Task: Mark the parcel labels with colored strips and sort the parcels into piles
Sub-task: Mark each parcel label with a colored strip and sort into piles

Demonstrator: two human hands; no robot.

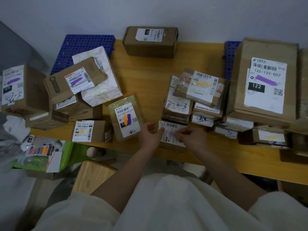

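A small brown parcel (171, 144) with a white label lies at the near edge of the yellow table (150, 77). My left hand (150, 135) steadies the parcel's left side, fingers on the label. My right hand (193, 137) pinches a pale purple strip (171, 132) and presses it onto that label. A padded envelope (125, 117) to the left carries an orange and a purple strip. The pad of colored strips (40, 150) lies on a green box (66, 157) at the lower left.
A pile of purple-marked boxes (75, 80) fills the left, with a blue crate (80, 45) behind. Another pile (198, 94) sits centre-right, and a large box (265, 84) marked 122 at the right. A lone box (150, 40) stands by the wall. A wooden stool (93, 175) is below.
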